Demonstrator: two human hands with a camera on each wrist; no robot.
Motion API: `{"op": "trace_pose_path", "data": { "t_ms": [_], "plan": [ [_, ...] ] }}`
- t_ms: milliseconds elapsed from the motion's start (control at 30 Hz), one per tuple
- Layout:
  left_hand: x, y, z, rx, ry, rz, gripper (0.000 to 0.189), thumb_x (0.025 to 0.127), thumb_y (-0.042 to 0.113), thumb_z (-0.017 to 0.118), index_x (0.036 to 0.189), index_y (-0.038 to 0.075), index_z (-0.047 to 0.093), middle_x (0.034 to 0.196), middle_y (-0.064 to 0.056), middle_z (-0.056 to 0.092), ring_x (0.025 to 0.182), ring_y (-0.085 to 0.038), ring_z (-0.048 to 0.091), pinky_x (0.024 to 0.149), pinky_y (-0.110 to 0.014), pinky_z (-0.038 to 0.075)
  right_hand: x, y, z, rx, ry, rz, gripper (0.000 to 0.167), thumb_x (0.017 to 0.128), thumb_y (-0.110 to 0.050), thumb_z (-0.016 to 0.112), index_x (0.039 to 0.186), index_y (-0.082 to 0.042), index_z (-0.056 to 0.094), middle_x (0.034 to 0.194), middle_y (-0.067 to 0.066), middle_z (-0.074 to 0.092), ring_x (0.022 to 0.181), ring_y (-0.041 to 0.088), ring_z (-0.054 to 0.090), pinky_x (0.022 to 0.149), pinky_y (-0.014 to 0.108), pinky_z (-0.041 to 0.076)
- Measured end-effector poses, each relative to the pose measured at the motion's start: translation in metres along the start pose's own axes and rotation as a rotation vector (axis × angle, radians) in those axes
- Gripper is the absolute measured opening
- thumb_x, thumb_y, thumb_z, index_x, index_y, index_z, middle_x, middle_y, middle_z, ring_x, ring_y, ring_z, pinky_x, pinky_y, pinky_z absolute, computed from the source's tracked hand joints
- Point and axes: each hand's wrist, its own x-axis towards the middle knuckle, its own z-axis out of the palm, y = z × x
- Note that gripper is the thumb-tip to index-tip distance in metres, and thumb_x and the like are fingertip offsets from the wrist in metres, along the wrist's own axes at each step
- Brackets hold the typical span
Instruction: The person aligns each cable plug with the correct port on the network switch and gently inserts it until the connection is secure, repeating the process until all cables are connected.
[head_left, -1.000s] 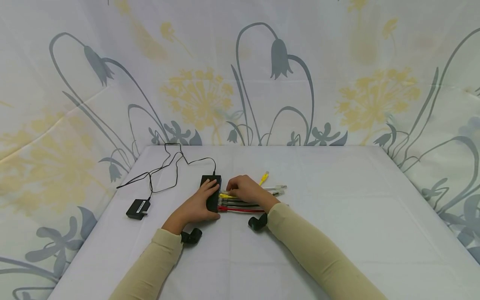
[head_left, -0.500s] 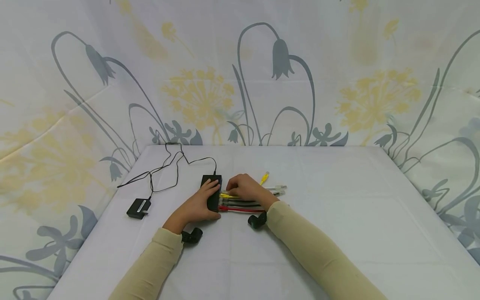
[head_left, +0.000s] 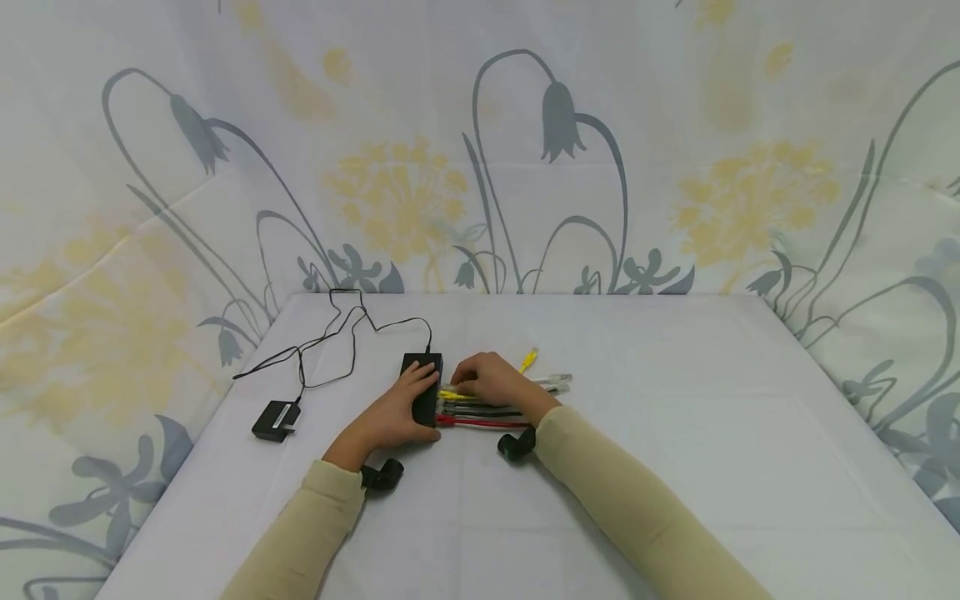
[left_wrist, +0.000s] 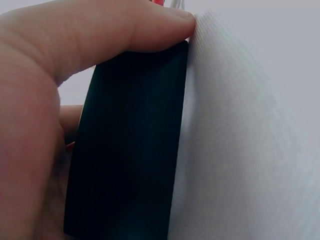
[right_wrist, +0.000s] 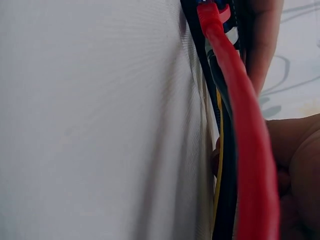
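Observation:
My left hand grips a black network switch, fingers spread over its top and thumb at its near end. In the left wrist view the thumb presses against the dark side of the switch. A red network cable, black cables and a yellow cable run from its right side. My right hand pinches a pale cable plug near the far ports; its fingertips partly hide it, and whether it is seated I cannot tell. The red cable's plug sits in a port.
Loose cable ends lie right of my right hand: a yellow plug and pale plugs. A thin black cord links the switch to a black power adapter at the left. A floral cloth stands behind the white table.

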Motion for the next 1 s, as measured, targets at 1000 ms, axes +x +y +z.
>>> {"op": "trace_pose_path", "data": {
  "t_ms": [1000],
  "plan": [
    [-0.009,-0.001,-0.011,0.017,-0.002,-0.008,0.092,0.083,0.056,0.068,0.155,0.02,0.025,0.164,-0.003,0.013,0.152,-0.03,0.004,0.113,-0.062,0.023,-0.055,0.003,-0.037,-0.158,-0.02,-0.038,0.033,0.097,-0.023,0.058,0.13,-0.018,0.062,0.134,0.003,0.057,0.128,0.024,0.052,0.108,0.045,0.04]
  ]
}}
